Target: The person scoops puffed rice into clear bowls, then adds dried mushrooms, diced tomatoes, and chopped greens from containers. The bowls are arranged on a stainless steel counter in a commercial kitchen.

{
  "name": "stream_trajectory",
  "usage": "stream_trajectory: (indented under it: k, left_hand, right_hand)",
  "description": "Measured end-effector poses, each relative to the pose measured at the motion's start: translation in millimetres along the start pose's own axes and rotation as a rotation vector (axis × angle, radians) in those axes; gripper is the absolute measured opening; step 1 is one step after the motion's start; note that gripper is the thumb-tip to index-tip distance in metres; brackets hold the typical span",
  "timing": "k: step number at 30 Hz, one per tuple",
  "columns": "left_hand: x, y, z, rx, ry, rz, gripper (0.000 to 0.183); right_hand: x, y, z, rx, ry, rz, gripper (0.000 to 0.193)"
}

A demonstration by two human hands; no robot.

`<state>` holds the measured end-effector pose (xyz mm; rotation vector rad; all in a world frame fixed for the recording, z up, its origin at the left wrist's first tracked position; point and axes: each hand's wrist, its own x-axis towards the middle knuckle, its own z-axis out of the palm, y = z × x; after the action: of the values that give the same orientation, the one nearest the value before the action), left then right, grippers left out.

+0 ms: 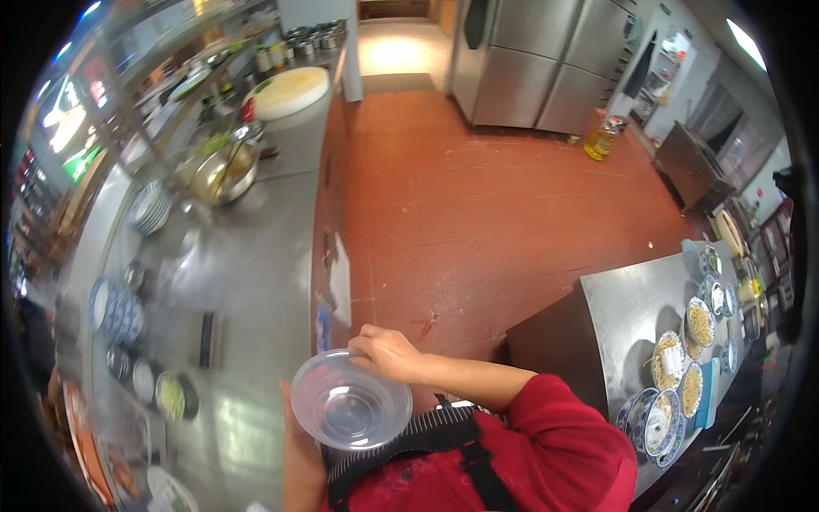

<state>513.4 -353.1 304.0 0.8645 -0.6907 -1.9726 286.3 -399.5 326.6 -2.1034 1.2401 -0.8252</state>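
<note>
A clear round plastic bowl (351,410) is held in front of my apron, its inside showing no food. My right hand (386,352) has its fingers curled over the bowl's far right rim and is closed on it. Along the bowl's left side is my left hand (287,394), with the forearm coming up from below. Most of that hand is behind the bowl, so its fingers and grip are hidden.
To my left, a steel counter (247,341) carries stacked patterned bowls (115,309), a metal mixing bowl (223,175) and a round white board (286,92). Noodle bowls (668,358) stand on the right-hand table (627,316). An oil jug (601,141) is on the red floor (478,205).
</note>
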Motion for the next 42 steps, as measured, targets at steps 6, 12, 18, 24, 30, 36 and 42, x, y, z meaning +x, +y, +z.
stream_trajectory:
  k: [6,12,18,24,30,36,42]
  left_hand:
    - [208.3,15.7,41.3,-0.403,-0.067,-0.133,0.088]
    - [431.5,38.8,152.4,-0.033,-0.601,-0.552,0.059]
    - [619.3,57.5,334.2,0.256,-0.758,-0.616,0.071]
    - [758.3,58.4,496.0,0.626,-0.795,-0.500,0.070]
    - [897.8,34.1,564.5,0.851,-0.706,-0.675,0.061]
    - [1092.2,31.6,603.2,0.665,-0.456,-0.377,0.048]
    - [1306.0,36.5,735.0,0.788,-0.400,-0.047,0.025]
  right_hand:
    - [98.5,95.7,-124.7,-0.006,0.153,0.238,0.016]
    - [83.3,196.4,-296.4,0.237,0.240,0.517,0.018]
    - [9.5,337.1,-424.3,0.746,1.071,0.543,0.013]
    - [-16.1,495.5,-547.2,0.914,1.211,0.955,0.051]
    - [3.1,635.5,-627.2,1.037,1.643,0.553,0.068]
    - [47.0,790.5,-741.8,1.243,1.616,0.522,0.074]
    - [72.3,903.7,-906.6,1.041,1.607,0.506,0.080]
